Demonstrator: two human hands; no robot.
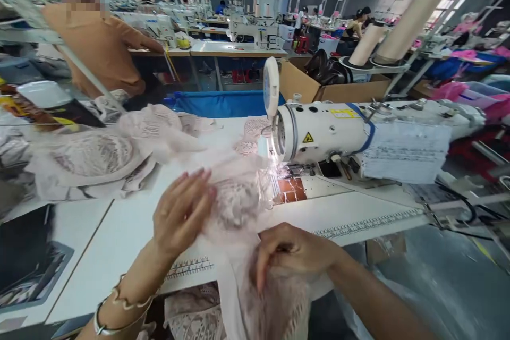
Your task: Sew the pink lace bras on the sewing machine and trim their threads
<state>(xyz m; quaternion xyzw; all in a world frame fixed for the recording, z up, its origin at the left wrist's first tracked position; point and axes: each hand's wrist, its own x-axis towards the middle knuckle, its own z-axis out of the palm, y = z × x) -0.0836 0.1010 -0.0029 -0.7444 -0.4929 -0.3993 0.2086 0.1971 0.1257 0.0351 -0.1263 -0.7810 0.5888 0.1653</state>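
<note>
A pale pink lace garment piece (237, 202) lies on the white table in front of the sewing machine (326, 130), partly blurred, and hangs over the front edge. My left hand (185, 210) rests at the left side of the lace, palm down, with its fingers extended. Curled over the fabric near the table's front edge, my right hand (292, 252) has its fingers bent around the pale cloth. The lit needle area is just beyond the lace, to its upper right.
Stacked lace pieces (95, 156) lie at the left. A black tray (30, 255) is at the lower left. Behind the machine are a cardboard box (354, 90) and thread cones (368, 45). A person in orange (91, 48) sits at the upper left.
</note>
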